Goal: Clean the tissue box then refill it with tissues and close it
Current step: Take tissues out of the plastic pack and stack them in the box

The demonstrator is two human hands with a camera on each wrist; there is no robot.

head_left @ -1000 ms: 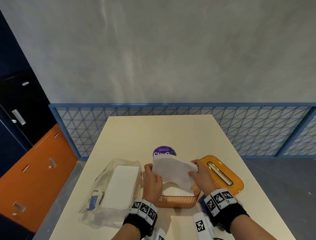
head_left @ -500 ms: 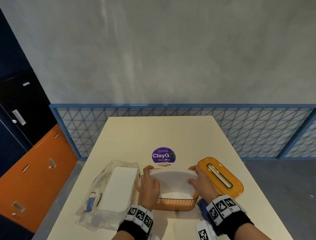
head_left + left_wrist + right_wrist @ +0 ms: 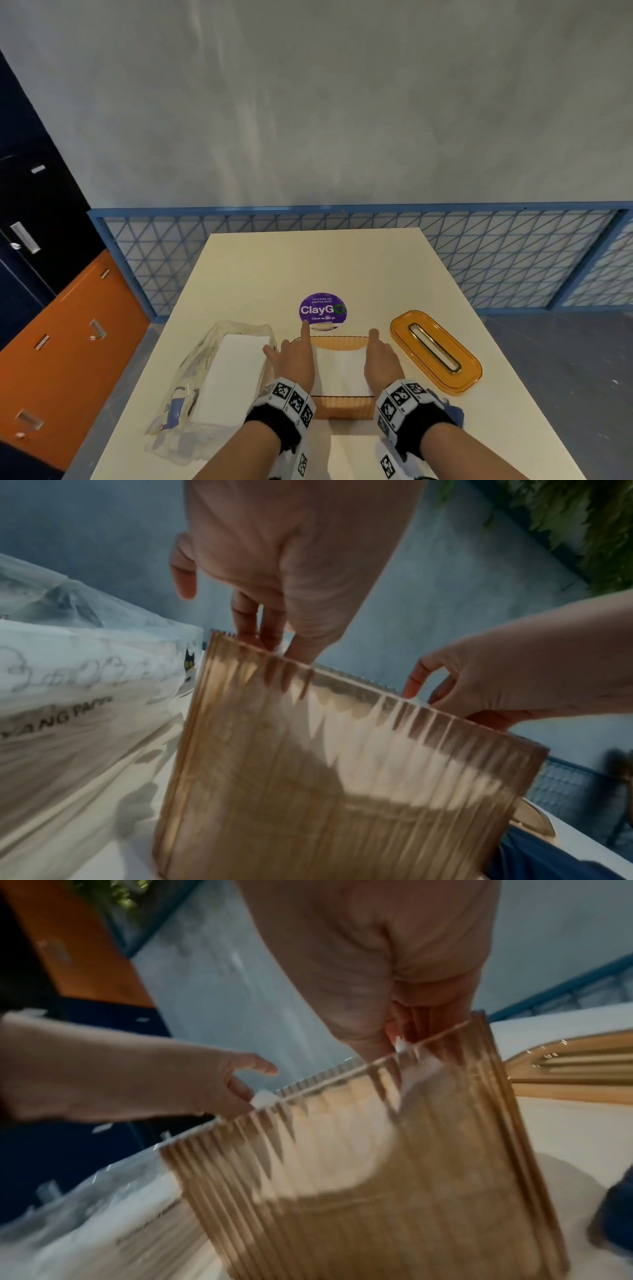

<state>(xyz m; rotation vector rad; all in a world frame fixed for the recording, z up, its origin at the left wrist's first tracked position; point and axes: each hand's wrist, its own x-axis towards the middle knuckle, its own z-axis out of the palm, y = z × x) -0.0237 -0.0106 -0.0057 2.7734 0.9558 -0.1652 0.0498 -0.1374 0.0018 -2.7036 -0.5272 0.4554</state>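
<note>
An amber ribbed tissue box [image 3: 342,407] [image 3: 325,791] [image 3: 394,1191] stands open near the table's front edge. A white stack of tissues [image 3: 339,371] lies inside it. My left hand [image 3: 296,358] [image 3: 274,631] reaches down into the box's left end, and my right hand [image 3: 378,359] [image 3: 400,1031] into its right end. Each hand holds an end of the stack, one finger pointing forward over the rim. White tissue corners show at the rim in the right wrist view. The orange slotted lid [image 3: 469,371] lies flat to the right of the box.
A clear plastic tissue pack [image 3: 233,373] [image 3: 68,696] lies left of the box, close to my left hand. A purple round sticker [image 3: 322,310] sits behind the box. A blue cloth [image 3: 454,413] and a white sheet [image 3: 349,452] lie near the front edge. The far tabletop [image 3: 325,260] is bare.
Both hands have lowered the tissue stack from above the box down into it. The stack now lies flat inside, and the sticker behind is uncovered.
</note>
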